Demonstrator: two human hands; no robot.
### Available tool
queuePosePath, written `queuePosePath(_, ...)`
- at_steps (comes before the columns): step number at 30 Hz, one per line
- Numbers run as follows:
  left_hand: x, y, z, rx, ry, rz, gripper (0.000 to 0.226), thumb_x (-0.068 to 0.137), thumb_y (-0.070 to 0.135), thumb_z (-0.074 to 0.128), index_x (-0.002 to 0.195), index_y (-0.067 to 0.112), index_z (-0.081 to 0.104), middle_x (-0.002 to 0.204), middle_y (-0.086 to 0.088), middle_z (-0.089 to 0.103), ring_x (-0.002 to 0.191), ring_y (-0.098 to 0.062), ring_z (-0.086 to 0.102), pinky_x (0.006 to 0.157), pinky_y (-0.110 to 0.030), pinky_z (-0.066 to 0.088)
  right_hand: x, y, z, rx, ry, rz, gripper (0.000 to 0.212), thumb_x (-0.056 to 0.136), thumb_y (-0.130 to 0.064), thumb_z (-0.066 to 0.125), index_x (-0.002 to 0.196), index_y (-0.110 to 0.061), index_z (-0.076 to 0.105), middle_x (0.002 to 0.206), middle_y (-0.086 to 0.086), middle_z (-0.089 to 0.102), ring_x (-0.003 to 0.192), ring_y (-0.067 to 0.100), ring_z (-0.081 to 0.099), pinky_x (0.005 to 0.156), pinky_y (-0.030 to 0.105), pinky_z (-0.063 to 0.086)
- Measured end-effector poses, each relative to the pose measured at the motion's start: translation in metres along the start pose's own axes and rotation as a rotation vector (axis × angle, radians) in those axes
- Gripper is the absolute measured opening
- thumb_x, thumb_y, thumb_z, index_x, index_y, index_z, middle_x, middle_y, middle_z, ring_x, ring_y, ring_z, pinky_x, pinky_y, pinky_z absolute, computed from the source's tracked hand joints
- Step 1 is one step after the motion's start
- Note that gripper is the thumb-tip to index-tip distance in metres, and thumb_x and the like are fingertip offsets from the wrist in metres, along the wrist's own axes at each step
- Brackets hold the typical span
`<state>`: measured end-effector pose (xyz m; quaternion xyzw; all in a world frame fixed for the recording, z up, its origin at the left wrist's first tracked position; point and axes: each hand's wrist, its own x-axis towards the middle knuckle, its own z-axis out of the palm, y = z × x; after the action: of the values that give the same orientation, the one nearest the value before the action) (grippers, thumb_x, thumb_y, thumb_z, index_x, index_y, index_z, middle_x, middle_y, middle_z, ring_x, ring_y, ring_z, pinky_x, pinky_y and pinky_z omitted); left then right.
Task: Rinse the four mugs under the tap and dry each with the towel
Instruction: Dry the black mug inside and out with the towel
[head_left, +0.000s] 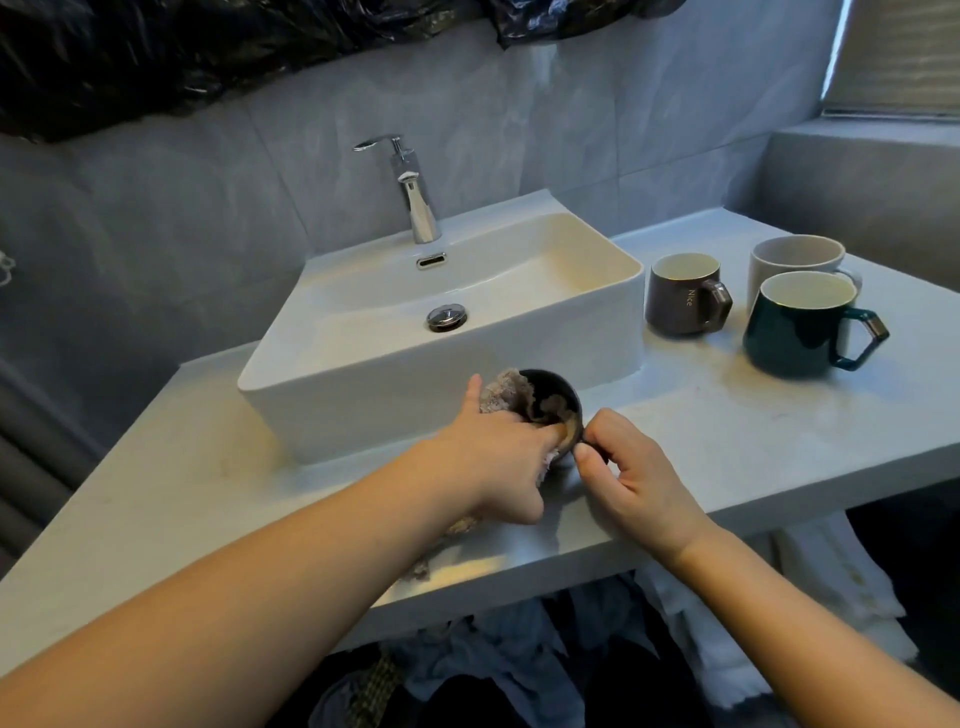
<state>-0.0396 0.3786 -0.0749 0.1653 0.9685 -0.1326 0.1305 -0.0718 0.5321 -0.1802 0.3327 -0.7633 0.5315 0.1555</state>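
Both forearms reach forward from the bottom of the view over the pale table (727, 441). My left hand (498, 457) holds the grey-brown towel (506, 392) and pushes it into the dark mug (550, 400); the fingers are curled into the cloth inside the cup, and more of the towel hangs under my wrist. My right hand (628, 467) pinches the mug at its near right side, thumb and fingers bent around it. This mug is just in front of the white sink (363, 395), at its front wall. On the table to the right of the sink stand three other mugs, all upright: a brown mug (680, 296) nearest the sink, a white mug (779, 260) behind, and a dark green mug (789, 332) in front of the white one. At the back of the sink stands the chrome tap (415, 192).
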Motion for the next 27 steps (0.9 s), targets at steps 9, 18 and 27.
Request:
queuePosePath(9,-0.001,0.002,0.006,-0.398,0.119,-0.109,0.006,0.082,0.011,0.051,0.078,0.016,0.052,0.071,0.003,0.059,0.083,-0.023,0.056,0.111,-0.054,0.024,-0.001,0.002,-0.001,0.012,-0.034,0.001,0.021,0.092,-0.034,0.042,0.074,-0.022,0.042,0.076,-0.005,0.043,0.071,0.009,0.042,0.065,0.020,0.035)
queuePosePath(18,-0.005,0.015,-0.013,-0.638,-0.162,-0.175,0.042,0.079,0.004,0.063,0.118,0.017,0.051,0.116,-0.008,0.063,0.100,-0.024,0.052,0.091,-0.040,0.046,-0.001,0.002,-0.002,0.001,-0.068,-0.003,0.020,0.092,-0.037,0.040,0.075,-0.027,0.040,0.077,-0.008,0.043,0.072,0.007,0.042,0.065,0.018,0.034)
queuePosePath(27,-0.019,0.008,-0.001,-1.413,0.154,-0.158,0.044,0.063,-0.013,0.045,0.100,0.001,0.064,0.085,-0.010,0.056,0.079,-0.018,0.052,0.064,-0.027,0.038,0.003,0.004,-0.003,0.019,-0.057,0.024,0.018,0.092,-0.037,0.038,0.075,-0.035,0.035,0.076,-0.014,0.039,0.071,0.002,0.041,0.065,0.015,0.033)
